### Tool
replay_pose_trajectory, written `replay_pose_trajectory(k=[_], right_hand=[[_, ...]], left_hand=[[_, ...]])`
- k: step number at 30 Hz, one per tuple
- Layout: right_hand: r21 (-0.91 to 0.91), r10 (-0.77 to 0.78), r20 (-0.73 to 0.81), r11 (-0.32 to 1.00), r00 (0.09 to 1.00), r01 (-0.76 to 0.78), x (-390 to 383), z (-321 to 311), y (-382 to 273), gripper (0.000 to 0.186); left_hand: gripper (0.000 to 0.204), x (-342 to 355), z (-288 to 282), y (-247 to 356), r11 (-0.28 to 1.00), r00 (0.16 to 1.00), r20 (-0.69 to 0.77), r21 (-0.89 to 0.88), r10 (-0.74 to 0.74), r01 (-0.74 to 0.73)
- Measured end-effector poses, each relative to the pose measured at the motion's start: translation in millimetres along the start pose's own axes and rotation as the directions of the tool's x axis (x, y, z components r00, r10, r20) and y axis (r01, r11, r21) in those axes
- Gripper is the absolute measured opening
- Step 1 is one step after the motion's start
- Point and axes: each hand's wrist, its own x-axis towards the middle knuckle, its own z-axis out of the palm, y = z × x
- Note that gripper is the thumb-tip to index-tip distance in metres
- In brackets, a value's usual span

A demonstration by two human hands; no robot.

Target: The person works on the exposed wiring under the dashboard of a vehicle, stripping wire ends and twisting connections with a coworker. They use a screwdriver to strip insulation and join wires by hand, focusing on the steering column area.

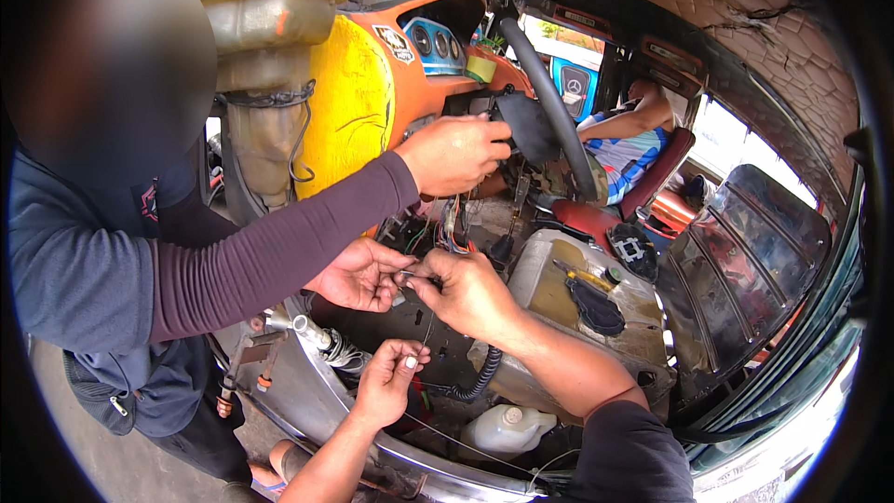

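My left hand point(387, 384) is closed in a pinch on a thin wire point(429, 330) at the lower middle. The wire runs up toward my right hand point(466, 291), whose thumb and fingers also pinch a thin wire end. That end meets the fingertips of a co-worker's open-palmed hand point(358, 276); the exact join is too small to make out. The co-worker's other hand point(458, 156) is raised beside the steering column, its grip partly hidden. Between the hands and the column hangs a bundle of coloured wires point(453, 224).
Beyond stand a steering wheel point(545, 93) and an orange dashboard point(424, 9) with gauges. At right are a worn tan engine cover point(549, 270) with pliers point(585, 275) on it and a black panel point(745, 261). A white jug point(510, 428) stands low. Another person point(624, 144) sits behind.
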Motion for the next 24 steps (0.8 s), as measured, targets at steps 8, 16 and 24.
replay_pose_trajectory(k=[8,16,24], right_hand=[[0.072,0.008,0.013,0.997,1.000,-0.009,1.0,0.8,-2.4,0.006],[0.122,0.022,0.037,0.992,0.999,-0.026,-1.7,-4.3,-1.3,0.005],[0.060,0.044,0.003,0.997,0.999,-0.044,-0.2,-8.0,-8.2,0.009]], left_hand=[[0.010,-0.5,0.8,3.8,1.000,1.000,-0.003,-0.017,-0.004,0.004],[0.008,-2.2,3.4,4.6,0.999,0.999,-0.041,0.035,0.028,-0.026],[0.006,-1.4,1.2,1.6,0.999,0.994,-0.099,0.015,0.038,-0.037]])
